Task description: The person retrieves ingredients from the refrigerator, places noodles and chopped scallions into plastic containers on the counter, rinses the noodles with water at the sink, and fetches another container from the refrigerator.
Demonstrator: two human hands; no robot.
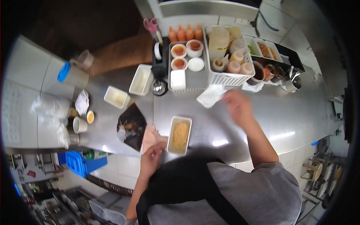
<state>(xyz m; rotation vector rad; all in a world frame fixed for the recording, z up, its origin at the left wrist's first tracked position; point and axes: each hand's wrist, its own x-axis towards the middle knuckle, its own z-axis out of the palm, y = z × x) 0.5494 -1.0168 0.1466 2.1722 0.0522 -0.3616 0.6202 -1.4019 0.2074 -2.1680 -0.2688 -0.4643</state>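
A white rectangular tub (168,144) holding a smooth tan-coloured food (181,134) stands on the steel counter in front of me. Just left of it, my left hand (152,156) is curled closed at the lower edge of a pale pinkish cloth (150,137); whether its fingers grip the cloth cannot be made out. My right hand (239,107) is smeared by motion over the counter. Its fingertips are close to a folded white cloth (210,96), and I cannot tell whether they touch it.
A black dustpan-like tray with scraps (132,129) lies left of the pinkish cloth. Two white tubs (141,80) are farther back. Sauce cups (179,50), a white basket of squeeze bottles (228,79) and jars (258,73) line the back. A blue-lidded jug (77,75) stands left.
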